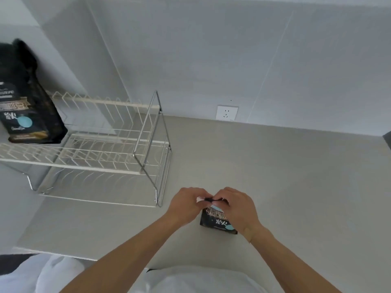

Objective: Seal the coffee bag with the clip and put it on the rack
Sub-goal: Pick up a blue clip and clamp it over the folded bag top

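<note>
Nearby: rack (110, 153) holds 1 dark bag (27, 106) | wall socket (227, 113) behind

Grey counter (275, 176); rack (101, 157); coffee bag (215, 220)

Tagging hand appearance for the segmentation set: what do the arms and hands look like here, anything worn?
Both forearms are bare, with no sleeves in view. The left hand and right hand have no gloves; no watch or rings are visible. A white garment shows at the bottom edge.
</note>
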A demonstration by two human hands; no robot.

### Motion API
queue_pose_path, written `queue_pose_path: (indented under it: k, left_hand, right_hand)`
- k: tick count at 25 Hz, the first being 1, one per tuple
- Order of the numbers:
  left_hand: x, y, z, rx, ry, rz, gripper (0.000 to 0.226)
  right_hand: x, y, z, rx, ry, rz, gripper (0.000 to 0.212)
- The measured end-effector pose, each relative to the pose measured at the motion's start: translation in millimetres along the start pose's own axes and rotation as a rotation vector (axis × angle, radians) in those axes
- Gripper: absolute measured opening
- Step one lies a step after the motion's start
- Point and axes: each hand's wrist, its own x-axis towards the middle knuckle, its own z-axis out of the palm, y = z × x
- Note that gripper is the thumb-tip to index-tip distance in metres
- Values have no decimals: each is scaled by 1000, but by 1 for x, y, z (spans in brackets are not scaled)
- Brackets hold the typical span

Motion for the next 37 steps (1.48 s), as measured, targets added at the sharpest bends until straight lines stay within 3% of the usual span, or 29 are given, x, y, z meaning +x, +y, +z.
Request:
queue_pose_path:
  k: [12, 21, 30, 37]
  left_hand:
    - [-3, 3, 3, 14, -23, 39, 12]
    - [3, 11, -4, 408, -124, 147, 16]
    - [0, -3, 6, 608, -64, 294, 20]
    - [5, -3, 4, 680, -83, 361, 28]
  right_hand:
    - [-9, 1, -5, 45, -8, -7, 12]
    - [-12, 4, -8, 135, -25, 3, 12]
    - [-20, 8, -4, 195, -37, -20, 15]
    - [-10, 3, -7, 86, -84, -66, 10]
